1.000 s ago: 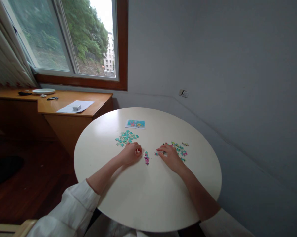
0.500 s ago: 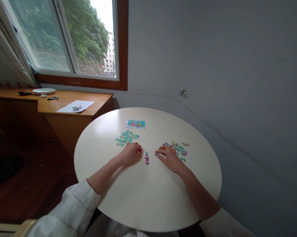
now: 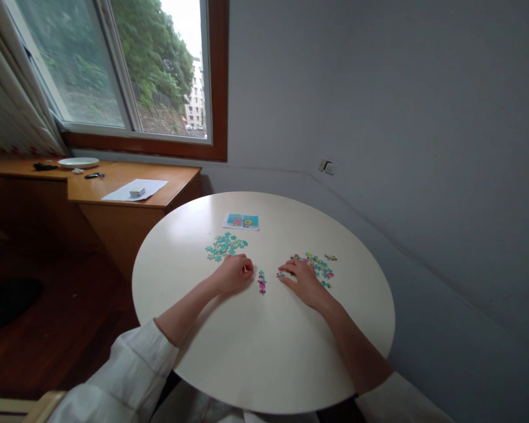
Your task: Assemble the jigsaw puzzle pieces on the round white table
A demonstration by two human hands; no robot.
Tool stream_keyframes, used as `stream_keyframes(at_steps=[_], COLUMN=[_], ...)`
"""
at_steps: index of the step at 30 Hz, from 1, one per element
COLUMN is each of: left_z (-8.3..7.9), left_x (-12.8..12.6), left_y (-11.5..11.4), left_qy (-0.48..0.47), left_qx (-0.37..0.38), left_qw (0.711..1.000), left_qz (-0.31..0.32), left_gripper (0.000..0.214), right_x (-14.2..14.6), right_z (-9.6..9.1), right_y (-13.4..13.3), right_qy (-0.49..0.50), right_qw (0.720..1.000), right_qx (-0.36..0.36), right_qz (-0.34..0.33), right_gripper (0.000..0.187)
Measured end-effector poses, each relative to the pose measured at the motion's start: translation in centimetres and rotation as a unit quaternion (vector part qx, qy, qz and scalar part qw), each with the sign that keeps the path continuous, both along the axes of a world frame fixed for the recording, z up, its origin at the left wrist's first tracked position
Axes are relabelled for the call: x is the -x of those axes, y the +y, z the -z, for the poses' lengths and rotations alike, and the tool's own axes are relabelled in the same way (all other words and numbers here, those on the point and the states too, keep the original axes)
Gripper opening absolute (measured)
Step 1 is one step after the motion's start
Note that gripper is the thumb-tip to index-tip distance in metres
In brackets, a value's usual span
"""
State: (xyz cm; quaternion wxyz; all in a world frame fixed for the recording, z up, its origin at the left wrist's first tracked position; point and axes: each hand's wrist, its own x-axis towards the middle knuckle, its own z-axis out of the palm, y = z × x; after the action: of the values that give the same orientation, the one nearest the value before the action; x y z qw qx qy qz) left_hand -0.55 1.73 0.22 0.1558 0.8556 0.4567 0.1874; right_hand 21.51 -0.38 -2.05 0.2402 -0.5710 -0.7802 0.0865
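Observation:
On the round white table (image 3: 255, 352) my left hand (image 3: 234, 274) rests curled into a loose fist, just left of a short joined strip of pink and teal puzzle pieces (image 3: 261, 282). Whether it holds a piece I cannot make out. My right hand (image 3: 303, 279) lies flat with fingers stretched out, its fingertips at the near left edge of a mixed-colour pile of loose pieces (image 3: 319, 264). A pile of teal pieces (image 3: 224, 245) lies beyond my left hand. A small reference picture (image 3: 241, 221) lies farther back.
A wooden desk (image 3: 114, 197) stands left of the table under a window, with a sheet of paper (image 3: 134, 190), a small grey box and a white plate (image 3: 78, 162) on it. A grey wall runs along the right. The floor is dark wood.
My right hand's fingers shifted slightly over the left edge of the mixed pile. My left hand has stayed in place.

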Motion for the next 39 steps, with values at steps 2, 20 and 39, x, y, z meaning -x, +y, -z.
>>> stream_keyframes(at_steps=[2, 20, 39], left_z=[-0.04, 0.06, 0.01], left_x=[0.01, 0.11, 0.09], left_y=[-0.02, 0.05, 0.08], left_qy=[-0.002, -0.008, -0.012], left_qx=[0.001, -0.006, 0.002], left_qw=[1.0, 1.0, 1.0], left_qz=[0.001, 0.005, 0.003], left_gripper=[0.017, 0.017, 0.016], right_x=[0.0, -0.14, -0.11], right_z=[0.02, -0.53, -0.66], right_y=[0.07, -0.21, -0.28], right_qy=[-0.001, -0.01, -0.003], right_qw=[1.0, 1.0, 1.0], right_qx=[-0.004, -0.005, 0.014], right_qz=[-0.002, 0.004, -0.001], right_gripper=[0.019, 0.02, 0.014])
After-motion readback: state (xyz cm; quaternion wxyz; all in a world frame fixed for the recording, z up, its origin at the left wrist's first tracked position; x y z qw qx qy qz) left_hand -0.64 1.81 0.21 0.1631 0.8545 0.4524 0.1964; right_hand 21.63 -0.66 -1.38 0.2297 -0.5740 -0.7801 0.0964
